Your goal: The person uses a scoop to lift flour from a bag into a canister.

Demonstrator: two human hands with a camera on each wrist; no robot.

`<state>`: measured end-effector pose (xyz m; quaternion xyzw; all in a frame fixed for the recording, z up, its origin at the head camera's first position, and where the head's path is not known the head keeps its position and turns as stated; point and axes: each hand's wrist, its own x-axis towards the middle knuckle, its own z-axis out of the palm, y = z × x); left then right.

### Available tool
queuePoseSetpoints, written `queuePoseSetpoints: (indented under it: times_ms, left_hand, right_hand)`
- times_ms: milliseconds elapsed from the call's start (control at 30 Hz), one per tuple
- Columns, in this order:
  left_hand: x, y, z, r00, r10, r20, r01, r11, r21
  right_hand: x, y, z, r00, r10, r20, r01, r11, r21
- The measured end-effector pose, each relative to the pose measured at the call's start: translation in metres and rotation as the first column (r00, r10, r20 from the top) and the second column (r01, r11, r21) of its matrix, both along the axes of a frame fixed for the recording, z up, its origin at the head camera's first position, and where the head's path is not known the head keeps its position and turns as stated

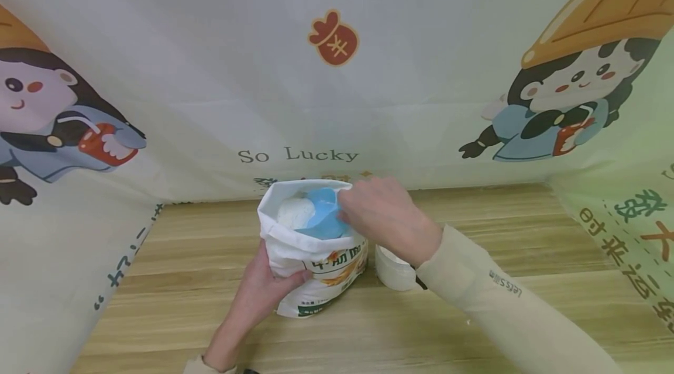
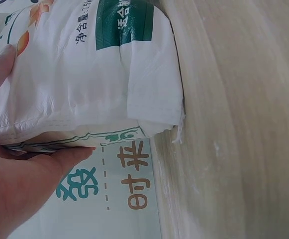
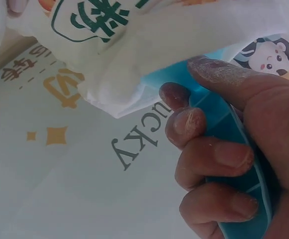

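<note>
A white printed flour bag (image 1: 295,248) stands upright on the table, its top rolled open, with white flour (image 1: 296,213) showing inside. My left hand (image 1: 265,280) grips the bag's left side, thumb across its front; the left wrist view also shows the left hand (image 2: 25,184) around the bag (image 2: 84,79). My right hand (image 1: 387,213) holds a blue scoop (image 1: 325,213) in the bag's mouth. In the right wrist view, curled fingers of the right hand (image 3: 219,164) wrap the scoop's ribbed blue handle (image 3: 216,117), with powder on the thumb. The scoop's far end is partly hidden.
A white round container (image 1: 394,271) stands right of the bag, partly covered by the right forearm; something dark shows at its right side. The wood-grain table (image 1: 174,280) meets a printed cloth backdrop (image 1: 221,69) behind and at both sides.
</note>
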<state>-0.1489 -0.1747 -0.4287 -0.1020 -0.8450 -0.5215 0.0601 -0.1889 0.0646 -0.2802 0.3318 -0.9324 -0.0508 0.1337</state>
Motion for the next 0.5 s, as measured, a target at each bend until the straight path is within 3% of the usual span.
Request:
queuePoseSetpoints:
  times_ms: [300,500]
  left_hand:
    - [0.000,0.000,0.000,1.000,0.007,0.007,-0.007,1.000,-0.005]
    - [0.000,-0.001,0.000,1.000,0.008,0.012,-0.008,1.000,-0.014]
  right_hand:
    - [-0.003,0.007,-0.011,0.995,-0.016,0.094,0.021,0.999,-0.048]
    - [-0.007,0.012,-0.019,0.993,-0.008,0.116,0.019,0.995,-0.095]
